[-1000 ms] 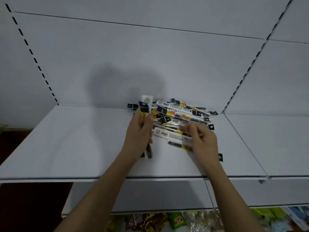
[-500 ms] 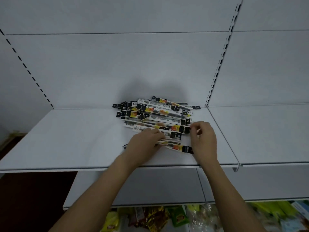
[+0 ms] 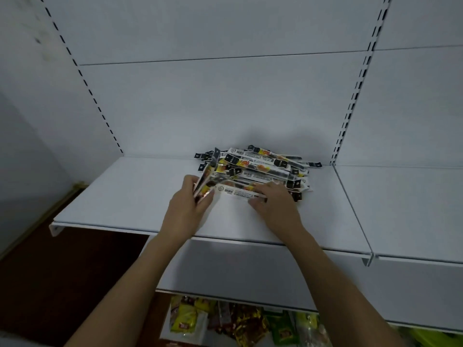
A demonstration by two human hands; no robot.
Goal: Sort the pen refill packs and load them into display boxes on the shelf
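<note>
On shelf [image 3: 130, 194]: left hand [image 3: 186, 209] grips packs [image 3: 206, 179]; right hand [image 3: 275, 204] pinches pack [image 3: 238, 192]; labels unreadable.

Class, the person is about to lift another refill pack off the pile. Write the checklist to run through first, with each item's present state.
1. Left hand grips the gathered bundle of packs: ok, fingers curl round it, tilted upright.
2. Right hand is on the next pack: ok, fingertips pinch its right end.
3. That pack lies free at the pile's near edge: ok, nothing lies on it.
4. Pile sits well on the shelf: ok, back by the wall.
5. Display box ready: not ok, none in view.
6. Bundle holds one kind only: cannot tell, print too blurred.
</note>
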